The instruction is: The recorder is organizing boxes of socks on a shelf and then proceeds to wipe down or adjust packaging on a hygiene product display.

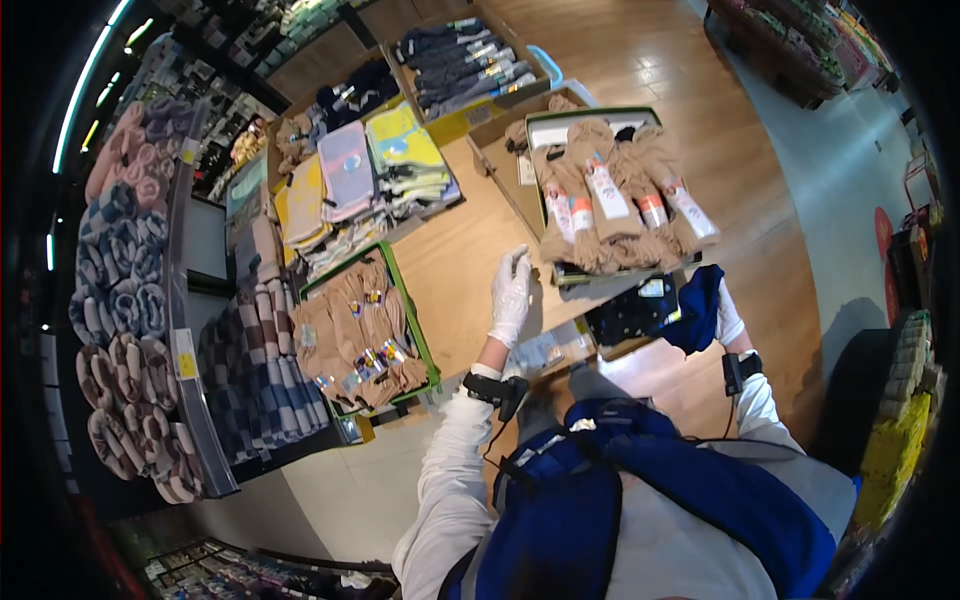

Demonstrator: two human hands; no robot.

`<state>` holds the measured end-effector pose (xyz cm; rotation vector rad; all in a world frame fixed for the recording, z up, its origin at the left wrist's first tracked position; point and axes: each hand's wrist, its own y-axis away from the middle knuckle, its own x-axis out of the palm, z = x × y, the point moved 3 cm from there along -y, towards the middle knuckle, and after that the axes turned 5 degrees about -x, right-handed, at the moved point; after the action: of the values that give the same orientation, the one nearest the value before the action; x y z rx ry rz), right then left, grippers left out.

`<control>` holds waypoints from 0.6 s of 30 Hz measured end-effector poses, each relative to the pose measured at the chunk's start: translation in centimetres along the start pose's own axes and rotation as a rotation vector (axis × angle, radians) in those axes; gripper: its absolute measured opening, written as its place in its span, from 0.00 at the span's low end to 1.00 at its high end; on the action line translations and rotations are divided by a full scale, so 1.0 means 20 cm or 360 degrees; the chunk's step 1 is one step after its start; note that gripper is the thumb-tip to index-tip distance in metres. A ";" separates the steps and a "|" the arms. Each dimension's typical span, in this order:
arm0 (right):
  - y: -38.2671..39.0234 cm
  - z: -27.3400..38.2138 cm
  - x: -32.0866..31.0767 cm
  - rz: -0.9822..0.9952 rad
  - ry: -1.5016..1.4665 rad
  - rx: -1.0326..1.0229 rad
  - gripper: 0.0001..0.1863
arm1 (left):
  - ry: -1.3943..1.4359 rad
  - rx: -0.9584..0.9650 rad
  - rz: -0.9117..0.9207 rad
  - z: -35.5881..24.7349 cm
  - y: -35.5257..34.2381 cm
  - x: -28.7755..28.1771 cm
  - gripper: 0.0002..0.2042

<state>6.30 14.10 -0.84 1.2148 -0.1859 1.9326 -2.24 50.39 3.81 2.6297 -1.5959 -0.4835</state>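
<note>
My left hand, in a white glove, is over the bare wood of the display table. Its fingers stretch forward and it holds nothing. Beside it is a green-rimmed box of tan stockings with paper bands. On the right, my gloved right hand grips the side of a dark blue cloth bundle; its fingers are partly hidden behind the cloth. The bundle is next to dark folded goods at the table's near edge.
Another green-edged tray of tan stockings is on the left. Behind it are yellow and grey folded packs. A box of dark socks stands at the back. Rolled towels fill the left shelf; wooden floor lies right.
</note>
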 end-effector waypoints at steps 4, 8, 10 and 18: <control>0.06 -0.25 0.21 0.0063 0.0111 0.0147 0.32 | 0.0207 -0.0267 0.0292 0.08 0.28 0.00 0.18; 0.00 -0.58 0.42 -0.0065 -0.0102 0.0384 0.33 | 0.0272 -0.0284 0.0728 0.08 0.46 -0.02 0.28; -0.07 -0.71 0.57 0.0070 -0.0194 0.0498 0.32 | 0.0557 -0.0482 0.0988 0.13 0.54 -0.05 0.31; -0.21 -0.95 0.87 0.0030 -0.0240 0.0700 0.21 | 0.0748 -0.0579 0.0702 0.15 0.65 -0.48 0.19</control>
<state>-6.97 36.28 2.03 1.6505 0.1612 1.9581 -18.42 53.02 5.79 1.8716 -1.6576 -0.1030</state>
